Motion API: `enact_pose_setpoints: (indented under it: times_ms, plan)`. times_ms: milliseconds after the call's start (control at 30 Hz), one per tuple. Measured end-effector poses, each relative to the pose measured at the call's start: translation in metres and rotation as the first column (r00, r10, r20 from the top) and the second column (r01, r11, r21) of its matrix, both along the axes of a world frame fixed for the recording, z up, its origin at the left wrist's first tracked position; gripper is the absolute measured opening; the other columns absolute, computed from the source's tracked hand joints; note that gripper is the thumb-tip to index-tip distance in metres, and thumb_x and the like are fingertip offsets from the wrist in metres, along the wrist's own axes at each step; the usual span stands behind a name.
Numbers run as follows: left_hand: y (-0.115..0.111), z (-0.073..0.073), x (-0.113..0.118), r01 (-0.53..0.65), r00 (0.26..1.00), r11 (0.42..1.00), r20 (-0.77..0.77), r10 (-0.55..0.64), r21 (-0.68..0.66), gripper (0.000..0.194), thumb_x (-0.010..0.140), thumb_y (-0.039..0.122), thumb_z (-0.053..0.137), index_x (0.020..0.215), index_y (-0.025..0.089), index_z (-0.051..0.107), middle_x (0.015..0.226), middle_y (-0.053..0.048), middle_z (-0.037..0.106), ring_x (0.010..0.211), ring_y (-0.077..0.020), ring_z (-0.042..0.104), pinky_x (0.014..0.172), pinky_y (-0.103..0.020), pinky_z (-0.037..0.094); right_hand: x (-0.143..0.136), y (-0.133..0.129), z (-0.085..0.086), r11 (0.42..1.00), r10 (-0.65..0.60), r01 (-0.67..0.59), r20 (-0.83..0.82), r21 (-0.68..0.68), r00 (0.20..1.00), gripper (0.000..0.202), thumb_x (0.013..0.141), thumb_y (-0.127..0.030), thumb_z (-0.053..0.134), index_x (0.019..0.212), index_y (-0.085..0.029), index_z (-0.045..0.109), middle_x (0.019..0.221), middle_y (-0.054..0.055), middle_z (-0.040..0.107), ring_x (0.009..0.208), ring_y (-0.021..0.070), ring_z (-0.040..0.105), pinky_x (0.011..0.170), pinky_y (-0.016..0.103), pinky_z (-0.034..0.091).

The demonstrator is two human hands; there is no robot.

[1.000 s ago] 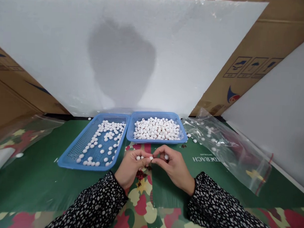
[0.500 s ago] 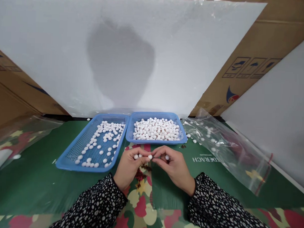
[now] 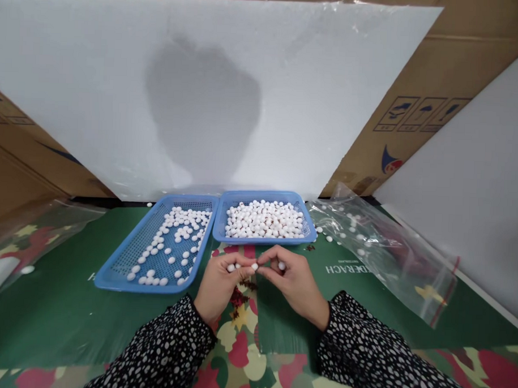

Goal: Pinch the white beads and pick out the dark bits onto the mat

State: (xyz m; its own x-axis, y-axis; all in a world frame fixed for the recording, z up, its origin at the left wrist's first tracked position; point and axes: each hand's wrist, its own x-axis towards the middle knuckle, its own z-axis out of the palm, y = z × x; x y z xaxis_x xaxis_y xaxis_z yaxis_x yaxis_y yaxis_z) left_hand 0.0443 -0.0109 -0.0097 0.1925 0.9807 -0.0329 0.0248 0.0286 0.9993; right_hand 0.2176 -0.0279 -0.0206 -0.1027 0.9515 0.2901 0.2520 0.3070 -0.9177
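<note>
Here you are with both hands close together, just in front of the two blue baskets, and all the action is at your fingertips. Your left hand [image 3: 215, 283] has thumb and forefinger narrowed on a small white ball [image 3: 255, 267], pinched right at the tips, out in plain view. Tucked back in the curl of those same fingers sit spare balls [image 3: 231, 268], at least two of them.

Over to your right hand [image 3: 300, 283]: thumb and forefinger draw to a narrow point right beside that pinched ball; whether they grip something fine there, you can't tell from this view. A single ball [image 3: 281, 265] shows in the bend of your right fingers, behind the thumb.

Below, between your wrists, dark red bits [image 3: 238, 298] lie on the patterned strip. Beyond your hands, the right basket [image 3: 263, 240] carries a thick heap of white balls with red-brown showing among them, while the left basket [image 3: 137, 287], its edge against its neighbour, has balls scattered more thinly. Off to your right, a clear plastic bag [image 3: 409, 275] lies on the green sheet [image 3: 365, 311], with a few white balls near its far end.
</note>
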Motion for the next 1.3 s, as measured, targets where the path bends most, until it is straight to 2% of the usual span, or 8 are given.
enact_pose_setpoints:
  times_ms: [133,233,433,533,700,833,1133,1300]
  plan:
    - [0.000,-0.003,0.002,0.053,0.992,0.994,0.117,-0.041,-0.099,0.024,0.071,0.031,0.079,0.084,0.016,0.066,0.064,0.001,0.062,0.054,-0.0105,0.051,0.050,-0.021,0.036,0.003,0.005,0.005,0.991,0.122,-0.125,0.059,0.046,0.991,0.027,0.085,-0.022,0.071,0.111,-0.029,0.068,0.083,-0.001,0.060,0.062,0.0133,0.046,0.061,0.026,0.040]
    - [0.001,-0.002,0.002,0.104,0.985,0.988,0.150,-0.086,-0.115,0.031,0.072,0.032,0.079,0.090,0.018,0.058,0.062,0.004,0.059,0.053,-0.0093,0.050,0.049,-0.019,0.034,0.002,0.006,0.003,0.985,0.167,-0.168,0.033,0.046,0.985,0.021,0.084,-0.022,0.072,0.104,-0.029,0.070,0.093,0.001,0.060,0.071,0.0145,0.050,0.066,0.027,0.042]
    - [0.008,0.002,-0.006,0.062,0.995,0.991,0.089,-0.051,-0.122,0.038,0.087,0.055,0.057,0.075,0.018,0.052,0.048,0.009,0.037,0.039,-0.0054,0.025,0.040,-0.019,0.017,0.005,0.008,-0.006,0.926,0.141,-0.246,-0.342,-0.286,0.929,0.011,0.090,-0.029,0.060,0.097,-0.022,0.056,0.079,-0.002,0.057,0.053,0.0100,0.037,0.048,0.022,0.028]
    - [0.010,0.006,-0.009,0.060,0.990,0.982,0.133,-0.037,-0.177,0.042,0.087,0.056,0.054,0.069,0.018,0.050,0.049,0.011,0.022,0.042,-0.0060,0.014,0.040,-0.020,0.013,0.010,0.010,-0.009,0.904,0.161,-0.256,-0.283,-0.341,0.946,0.020,0.093,-0.036,0.055,0.083,-0.019,0.055,0.066,-0.004,0.050,0.050,0.0097,0.034,0.045,0.022,0.023]
    - [0.011,0.006,-0.011,0.157,0.982,0.955,0.143,-0.124,-0.250,0.030,0.083,0.043,0.060,0.095,0.016,0.062,0.067,0.005,0.045,0.048,-0.0064,0.027,0.042,-0.020,0.015,0.010,0.004,-0.015,0.978,0.196,-0.165,0.301,-0.127,0.933,0.017,0.088,-0.033,0.067,0.078,-0.020,0.068,0.057,-0.005,0.052,0.053,0.0115,0.043,0.052,0.024,0.027]
    - [0.011,-0.002,-0.013,0.194,0.979,0.956,0.109,-0.173,-0.222,0.034,0.083,0.042,0.065,0.106,0.019,0.056,0.079,0.000,0.060,0.054,-0.0070,0.038,0.045,-0.018,0.020,0.003,-0.004,-0.018,0.990,0.142,-0.132,0.491,-0.056,0.860,0.008,0.082,-0.028,0.075,0.083,-0.023,0.069,0.061,-0.004,0.058,0.054,0.0126,0.049,0.052,0.024,0.027]
    - [0.013,-0.004,-0.012,0.202,0.972,0.953,0.167,-0.167,-0.226,0.035,0.076,0.042,0.075,0.093,0.013,0.065,0.076,-0.002,0.062,0.051,-0.0050,0.035,0.044,-0.018,0.021,0.011,-0.001,-0.018,0.985,0.138,-0.171,0.582,0.002,0.802,0.012,0.088,-0.015,0.063,0.086,-0.023,0.071,0.081,0.002,0.066,0.076,0.0185,0.060,0.066,0.027,0.040]
    - [0.011,-0.003,-0.011,0.195,0.967,0.953,0.205,-0.148,-0.232,0.034,0.075,0.040,0.078,0.090,0.014,0.062,0.076,-0.002,0.064,0.053,-0.0054,0.037,0.044,-0.017,0.024,0.015,0.005,-0.009,0.995,0.063,-0.044,0.235,-0.086,0.970,0.007,0.088,-0.024,0.065,0.085,-0.021,0.071,0.062,-0.003,0.049,0.056,0.0138,0.043,0.055,0.025,0.031]
